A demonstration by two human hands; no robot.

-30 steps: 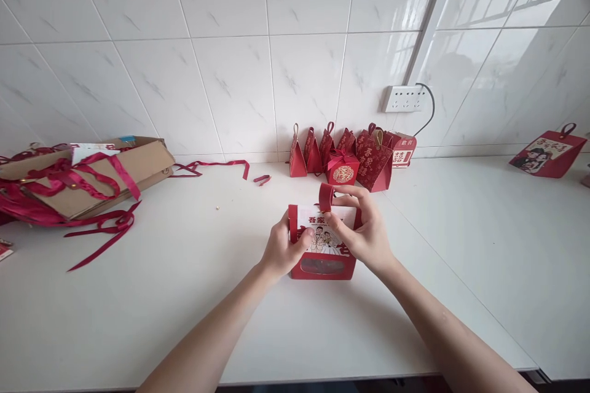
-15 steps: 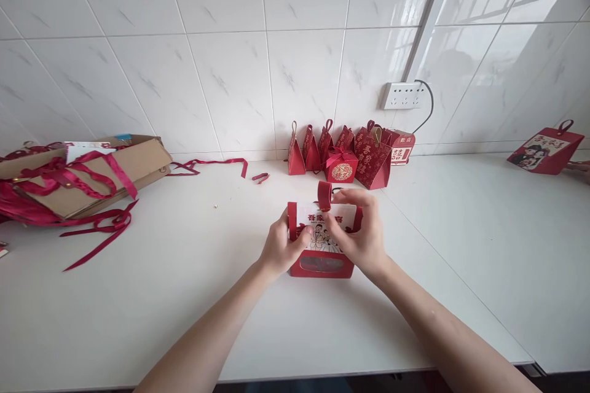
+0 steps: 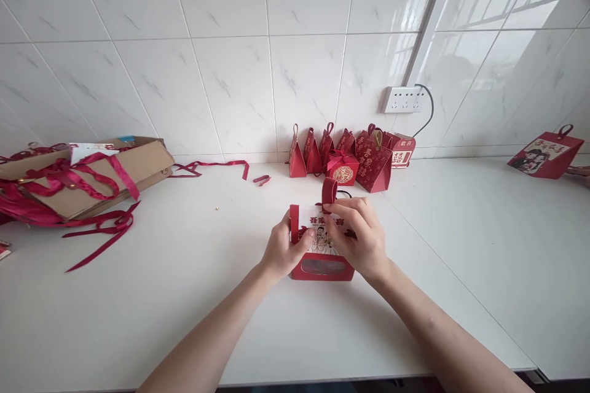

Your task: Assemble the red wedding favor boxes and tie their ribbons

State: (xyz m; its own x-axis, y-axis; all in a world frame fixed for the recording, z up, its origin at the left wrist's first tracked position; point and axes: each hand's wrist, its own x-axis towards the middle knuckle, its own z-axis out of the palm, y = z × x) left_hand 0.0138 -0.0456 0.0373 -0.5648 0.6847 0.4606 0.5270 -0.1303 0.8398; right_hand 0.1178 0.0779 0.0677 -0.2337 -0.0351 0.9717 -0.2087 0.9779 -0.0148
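Note:
A red gift box [image 3: 322,270] with a white illustrated front and an oval window stands upright at the middle of the table. My left hand [image 3: 283,245] grips its left side, thumb pressed on the printed panel. At the top edge my right hand [image 3: 362,233] is closed, its index finger and thumb pinching the base of a red strap loop [image 3: 329,190] that sticks up. The fingers cover part of the loop's fixing and the box's right side. A thin black cord shows just behind my right fingers.
Several red gift boxes [image 3: 374,163] line the tiled wall. A cardboard box [image 3: 115,178] spilling dark red ribbon [image 3: 104,245] lies at left, a small strap [image 3: 262,180] and a gold bead [image 3: 217,208] nearer the middle. Another gift box [image 3: 548,153] stands far right, below a wall socket [image 3: 404,100].
My right index finger has come down onto the base of the strap loop, and the other fingers have curled in. The loop stands slightly higher. My left hand keeps its grip.

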